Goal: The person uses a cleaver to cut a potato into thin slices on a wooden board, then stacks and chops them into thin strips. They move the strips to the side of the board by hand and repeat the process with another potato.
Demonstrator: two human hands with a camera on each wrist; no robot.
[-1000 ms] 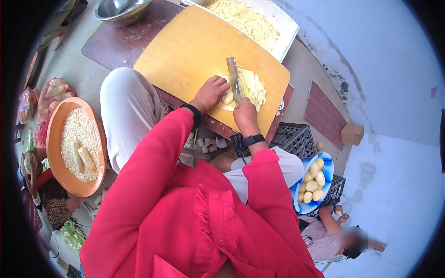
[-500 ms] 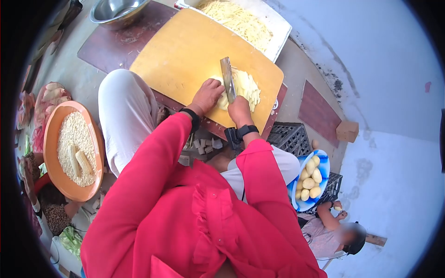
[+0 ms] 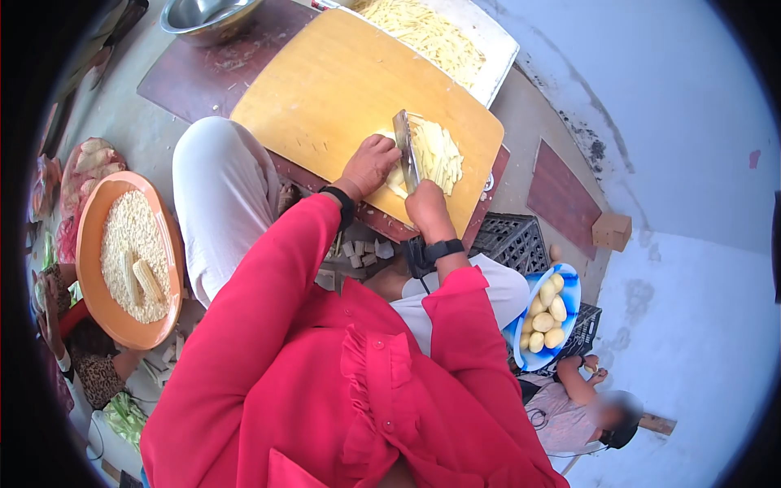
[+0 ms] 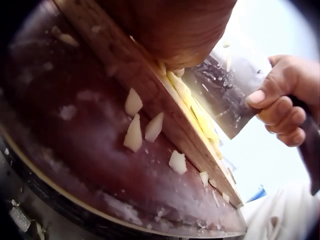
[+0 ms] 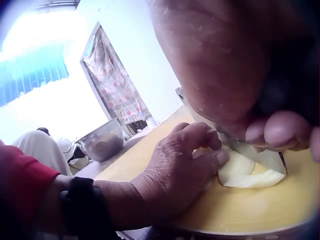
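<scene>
On the yellow cutting board (image 3: pixel 317 89), my left hand (image 3: pixel 368 167) holds a peeled potato (image 5: pixel 235 170) with bent fingers. Slices of it show beside the thumb in the right wrist view, while the hand covers most of it in the head view. My right hand (image 3: pixel 429 210) grips the handle of a cleaver (image 3: pixel 407 146), its broad blade standing right by the left fingertips. Pale potato strips (image 3: pixel 441 156) lie piled on the blade's right side. Bits of potato (image 4: pixel 133 132) are scattered on the dark red surface below the board.
A white box (image 3: pixel 502 61) of cut strips sits beyond the board, with a metal bowl (image 3: pixel 207 20) at far left. Left of my knee is an orange basin (image 3: pixel 93 236) of kernels and two cobs. At right, a blue-white basin (image 3: pixel 576 289) holds potatoes near a black crate (image 3: pixel 512 244) and another person.
The cleaver has shifted slightly toward the left hand. The potato, plainly visible under the left fingers a second ago, is now mostly hidden. Both hands stay at the same part of the board.
</scene>
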